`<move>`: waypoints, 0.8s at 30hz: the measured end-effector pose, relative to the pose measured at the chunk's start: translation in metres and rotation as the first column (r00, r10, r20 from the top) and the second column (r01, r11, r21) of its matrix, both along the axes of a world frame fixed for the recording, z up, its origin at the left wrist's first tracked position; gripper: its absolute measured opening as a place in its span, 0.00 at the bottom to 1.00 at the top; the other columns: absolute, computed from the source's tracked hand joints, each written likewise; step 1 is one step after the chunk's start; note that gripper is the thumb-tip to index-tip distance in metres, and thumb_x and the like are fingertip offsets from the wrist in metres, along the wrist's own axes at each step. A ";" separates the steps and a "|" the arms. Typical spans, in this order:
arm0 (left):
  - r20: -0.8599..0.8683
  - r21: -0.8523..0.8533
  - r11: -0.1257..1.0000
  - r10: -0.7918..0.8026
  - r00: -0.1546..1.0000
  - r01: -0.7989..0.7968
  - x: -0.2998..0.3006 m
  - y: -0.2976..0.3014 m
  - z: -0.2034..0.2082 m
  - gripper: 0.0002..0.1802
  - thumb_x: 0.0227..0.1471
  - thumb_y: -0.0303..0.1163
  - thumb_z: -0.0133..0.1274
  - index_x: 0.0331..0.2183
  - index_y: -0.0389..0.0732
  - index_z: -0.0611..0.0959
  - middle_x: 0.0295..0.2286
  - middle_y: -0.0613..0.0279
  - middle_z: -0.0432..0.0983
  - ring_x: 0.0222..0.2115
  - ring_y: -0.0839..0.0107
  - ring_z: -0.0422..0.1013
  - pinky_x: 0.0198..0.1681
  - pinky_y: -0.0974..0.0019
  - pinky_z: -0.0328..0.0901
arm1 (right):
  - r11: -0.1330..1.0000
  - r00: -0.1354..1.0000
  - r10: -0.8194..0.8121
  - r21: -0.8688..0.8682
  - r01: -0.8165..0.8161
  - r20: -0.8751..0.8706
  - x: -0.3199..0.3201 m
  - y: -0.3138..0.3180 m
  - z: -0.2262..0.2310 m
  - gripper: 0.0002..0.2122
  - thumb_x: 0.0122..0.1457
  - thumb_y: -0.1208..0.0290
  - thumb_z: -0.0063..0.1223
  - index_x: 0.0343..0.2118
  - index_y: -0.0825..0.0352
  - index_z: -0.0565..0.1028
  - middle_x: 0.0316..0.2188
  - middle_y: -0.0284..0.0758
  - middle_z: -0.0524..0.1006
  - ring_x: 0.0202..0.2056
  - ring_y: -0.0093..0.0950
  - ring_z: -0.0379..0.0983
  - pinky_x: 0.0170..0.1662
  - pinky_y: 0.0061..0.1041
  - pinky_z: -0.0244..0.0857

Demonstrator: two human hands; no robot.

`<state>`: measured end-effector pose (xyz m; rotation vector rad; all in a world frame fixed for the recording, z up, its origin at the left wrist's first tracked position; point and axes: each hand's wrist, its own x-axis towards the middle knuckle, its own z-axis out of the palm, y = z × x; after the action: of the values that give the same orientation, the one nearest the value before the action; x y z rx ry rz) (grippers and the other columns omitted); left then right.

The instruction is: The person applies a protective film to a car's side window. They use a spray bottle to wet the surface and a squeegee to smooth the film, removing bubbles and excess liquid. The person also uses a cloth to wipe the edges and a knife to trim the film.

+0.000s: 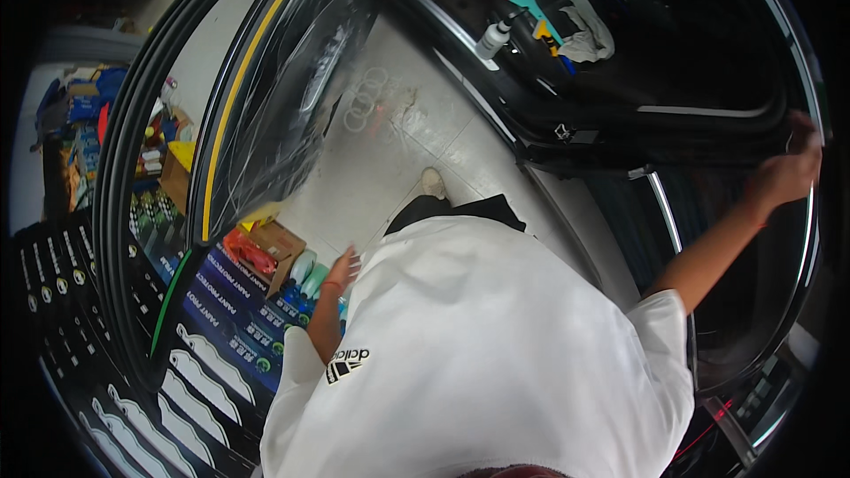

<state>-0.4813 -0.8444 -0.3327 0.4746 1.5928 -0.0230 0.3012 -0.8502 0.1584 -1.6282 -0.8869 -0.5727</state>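
My left hand (pixel 342 269) hangs low beside my body with its fingers apart, and nothing shows in it. Beyond it stands an open black car door (pixel 257 106) with wrinkled clear film over its inner panel. My right arm is stretched out to the right. My right hand (pixel 792 168) rests against the chrome-trimmed upper edge of the car's door opening (pixel 807 53), fingers reaching along it; their tips are dim. Inside the doorway, far from both hands, a spray bottle (pixel 493 39), a teal scraper card (pixel 529 7), a yellow-and-blue tool (pixel 546 35) and a crumpled whitish cloth (pixel 586 28) lie on a black seat.
Pale floor tiles (pixel 390 159) lie between door and car. A door sill (pixel 469 93) edges the car. On the left are printed boxes (pixel 235 301), a cardboard box (pixel 274 243) with red contents, and several bottles (pixel 305 274) near my left hand.
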 end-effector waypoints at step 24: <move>-0.137 0.044 0.996 0.085 0.987 -0.080 0.012 0.022 -0.002 0.28 0.59 0.56 0.58 0.51 0.45 0.80 0.44 0.62 0.79 0.44 0.65 0.75 0.44 0.59 0.66 | -0.304 0.237 0.186 -0.285 -0.909 -0.954 -0.188 -0.041 -0.562 0.28 0.61 0.59 0.56 0.60 0.70 0.72 0.63 0.47 0.71 0.64 0.39 0.66 0.68 0.30 0.56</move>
<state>-0.4691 -0.8223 -0.3346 0.4448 1.7511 0.0384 0.1135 -0.8910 -0.4038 -1.6428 -1.5851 1.8049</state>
